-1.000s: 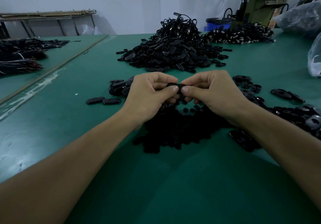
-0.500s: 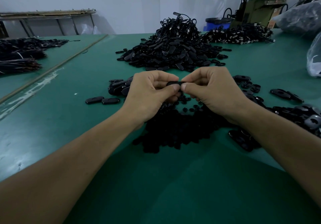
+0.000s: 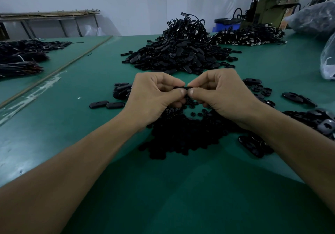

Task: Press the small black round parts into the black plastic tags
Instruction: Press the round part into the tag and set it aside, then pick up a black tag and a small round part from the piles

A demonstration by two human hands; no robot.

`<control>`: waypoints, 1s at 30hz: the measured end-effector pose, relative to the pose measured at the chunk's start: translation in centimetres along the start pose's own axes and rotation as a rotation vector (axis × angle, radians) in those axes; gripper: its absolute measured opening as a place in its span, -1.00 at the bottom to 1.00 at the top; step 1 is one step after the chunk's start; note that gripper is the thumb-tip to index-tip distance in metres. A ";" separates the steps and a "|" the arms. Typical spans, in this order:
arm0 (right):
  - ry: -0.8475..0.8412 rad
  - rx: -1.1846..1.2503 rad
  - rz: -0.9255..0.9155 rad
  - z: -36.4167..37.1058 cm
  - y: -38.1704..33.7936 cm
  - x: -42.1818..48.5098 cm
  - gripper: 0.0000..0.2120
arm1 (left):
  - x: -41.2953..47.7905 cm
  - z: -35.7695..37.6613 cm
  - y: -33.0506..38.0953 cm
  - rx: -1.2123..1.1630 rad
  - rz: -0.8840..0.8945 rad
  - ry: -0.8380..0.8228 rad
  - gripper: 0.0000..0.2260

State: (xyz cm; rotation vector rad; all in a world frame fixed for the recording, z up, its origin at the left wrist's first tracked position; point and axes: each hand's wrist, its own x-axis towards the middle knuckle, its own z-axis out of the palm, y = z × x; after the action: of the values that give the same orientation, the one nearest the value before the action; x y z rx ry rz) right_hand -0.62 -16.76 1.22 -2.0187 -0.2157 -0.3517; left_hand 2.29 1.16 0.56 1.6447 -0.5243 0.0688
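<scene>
Tag [image 3: 181, 88] is pinched at both ends, just above the green table [image 3: 163, 188]. Head view: my left hand [image 3: 155, 95] and right hand [image 3: 222, 95] meet thumb tip to thumb tip, fingers curled, each thumb and forefinger clamping the tag. Both forearms angle inward. Small round parts [image 3: 181, 137] lie heaped directly beneath.

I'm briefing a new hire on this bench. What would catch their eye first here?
First, the bare hands together at centre: the left hand and right hand pinch one black tag between them. Behind, mid-table, rises a tall heap of black tags; beneath the hands lies a dark pile of small round parts on the green table.
</scene>
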 end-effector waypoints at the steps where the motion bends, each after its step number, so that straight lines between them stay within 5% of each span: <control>1: -0.006 0.003 -0.001 0.0 0.0 0.0 -0.95 | 0.1 0.0 0.0 0.004 0.009 0.000 -0.87; 21: -0.043 -0.016 0.024 0.2 -0.1 -0.2 -0.94 | 0.4 -0.8 -0.6 0.077 0.034 -0.010 -0.87; 26: -0.026 -0.607 -0.001 -0.4 0.3 -0.1 -0.72 | 1.0 -1.8 -1.7 0.213 0.045 0.247 -0.85; 30: -0.061 -1.046 0.305 -1.4 0.6 -0.5 -0.61 | 1.7 -3.4 -2.0 0.302 0.064 0.438 -0.83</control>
State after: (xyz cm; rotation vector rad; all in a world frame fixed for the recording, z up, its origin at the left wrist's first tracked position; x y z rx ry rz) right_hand -1.14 -18.33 1.12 -3.0358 0.3148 -0.2170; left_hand 5.45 3.98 -0.15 1.8355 -0.2352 0.5660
